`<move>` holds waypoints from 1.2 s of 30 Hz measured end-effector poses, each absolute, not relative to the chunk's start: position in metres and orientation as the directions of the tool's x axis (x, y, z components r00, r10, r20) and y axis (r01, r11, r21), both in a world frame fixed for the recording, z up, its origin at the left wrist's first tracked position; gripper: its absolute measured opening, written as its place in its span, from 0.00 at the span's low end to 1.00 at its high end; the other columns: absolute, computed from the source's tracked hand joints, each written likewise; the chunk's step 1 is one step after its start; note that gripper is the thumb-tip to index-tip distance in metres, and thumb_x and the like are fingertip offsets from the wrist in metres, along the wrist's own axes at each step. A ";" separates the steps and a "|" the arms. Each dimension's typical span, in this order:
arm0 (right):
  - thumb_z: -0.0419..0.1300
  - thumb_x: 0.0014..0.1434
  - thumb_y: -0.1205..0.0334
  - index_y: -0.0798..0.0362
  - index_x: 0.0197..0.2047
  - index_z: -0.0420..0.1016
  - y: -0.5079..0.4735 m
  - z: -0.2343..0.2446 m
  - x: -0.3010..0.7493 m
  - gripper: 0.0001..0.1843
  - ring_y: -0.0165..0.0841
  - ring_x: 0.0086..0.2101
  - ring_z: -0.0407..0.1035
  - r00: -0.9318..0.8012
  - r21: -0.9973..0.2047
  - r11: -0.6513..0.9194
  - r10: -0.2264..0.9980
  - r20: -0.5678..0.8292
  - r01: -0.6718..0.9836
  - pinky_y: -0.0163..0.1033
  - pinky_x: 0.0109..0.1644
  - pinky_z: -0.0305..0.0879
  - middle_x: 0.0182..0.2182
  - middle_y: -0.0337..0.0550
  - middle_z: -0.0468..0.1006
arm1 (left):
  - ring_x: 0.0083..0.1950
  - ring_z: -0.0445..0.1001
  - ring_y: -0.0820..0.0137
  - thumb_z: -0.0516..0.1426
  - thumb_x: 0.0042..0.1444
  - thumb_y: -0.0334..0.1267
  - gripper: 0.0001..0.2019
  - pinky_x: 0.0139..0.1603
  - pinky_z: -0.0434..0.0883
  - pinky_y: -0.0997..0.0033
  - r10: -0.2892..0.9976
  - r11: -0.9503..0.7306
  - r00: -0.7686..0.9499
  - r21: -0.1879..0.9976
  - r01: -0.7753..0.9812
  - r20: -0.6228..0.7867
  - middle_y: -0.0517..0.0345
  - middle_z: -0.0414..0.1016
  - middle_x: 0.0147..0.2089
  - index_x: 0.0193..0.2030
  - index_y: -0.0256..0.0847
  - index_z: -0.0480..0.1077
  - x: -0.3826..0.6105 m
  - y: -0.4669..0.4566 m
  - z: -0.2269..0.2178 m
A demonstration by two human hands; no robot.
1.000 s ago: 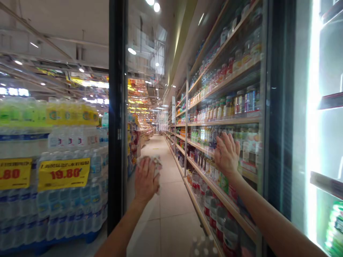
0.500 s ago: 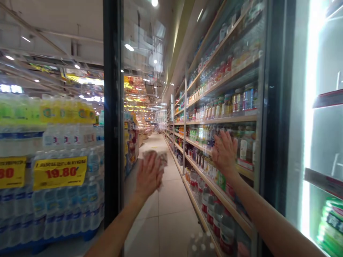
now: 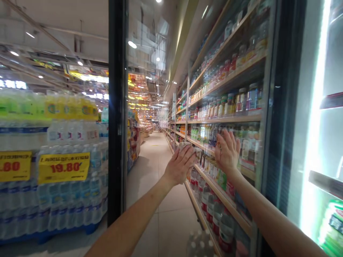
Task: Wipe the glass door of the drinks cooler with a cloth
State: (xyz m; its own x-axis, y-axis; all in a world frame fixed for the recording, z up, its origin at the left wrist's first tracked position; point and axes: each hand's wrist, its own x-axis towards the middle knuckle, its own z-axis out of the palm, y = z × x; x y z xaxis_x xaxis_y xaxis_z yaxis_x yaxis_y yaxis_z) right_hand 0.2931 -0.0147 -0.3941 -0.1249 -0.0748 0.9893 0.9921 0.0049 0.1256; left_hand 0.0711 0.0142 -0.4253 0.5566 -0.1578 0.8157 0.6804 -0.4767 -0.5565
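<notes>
Cloth point(image 3: 198, 153), one, pale, crumpled: held flat under palm and fingers of the left hand point(image 3: 180, 165), against the glass pane point(image 3: 146, 182); edges show beyond the fingertips and on the right side. Long axis: cannot be told, mostly covered.

Nearer hand: left, directly over the cloth, fingers angled far and to the right.

Right hand point(image 3: 227, 151), one: bare, nothing grasped, fingers spread toward the pane; near the cloth on its right, apart from it. Contact with glass: appears so, not certain.

Pane borders: dark frame point(image 3: 117, 117) left; second dark upright point(image 3: 282, 107) right.

Outlying: shelved bottles, seen right; stacked bottled water point(image 3: 64, 200), far left; bright light strip point(image 3: 314, 117), right.
</notes>
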 end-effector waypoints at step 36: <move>0.49 0.58 0.63 0.51 0.56 0.63 -0.013 -0.396 0.295 0.22 0.39 0.61 0.51 -0.125 0.128 0.019 -0.091 0.988 0.992 0.51 0.62 0.45 0.58 0.50 0.63 | 0.68 0.47 0.65 0.47 0.60 0.41 0.21 0.66 0.45 0.55 -0.193 -0.477 0.481 -0.510 0.716 0.855 0.51 0.58 0.64 0.60 0.40 0.57 0.088 0.021 -0.384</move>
